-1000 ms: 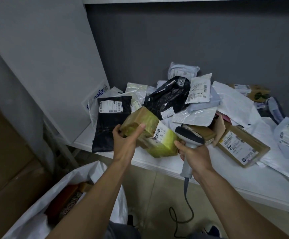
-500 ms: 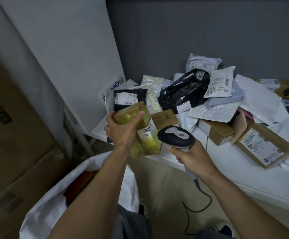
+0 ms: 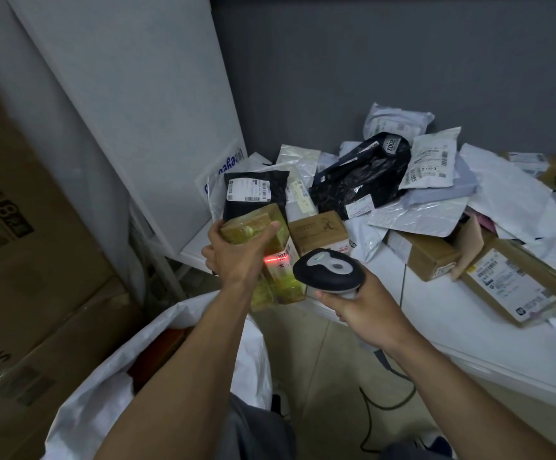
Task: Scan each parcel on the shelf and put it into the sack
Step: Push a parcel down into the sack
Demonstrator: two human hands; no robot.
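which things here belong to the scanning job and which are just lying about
In the job: yellow parcel in the left hand, under the red scan line; scanner in the right hand; white sack below; parcel pile on the shelf.
Lying about: brown cartons at left; white panel beside the shelf.

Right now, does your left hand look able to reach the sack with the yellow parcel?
Probably yes. The left hand grips the yellow parcel near the sack, whose open mouth lies below with nothing between. The right hand, holding the scanner, is off to the side.
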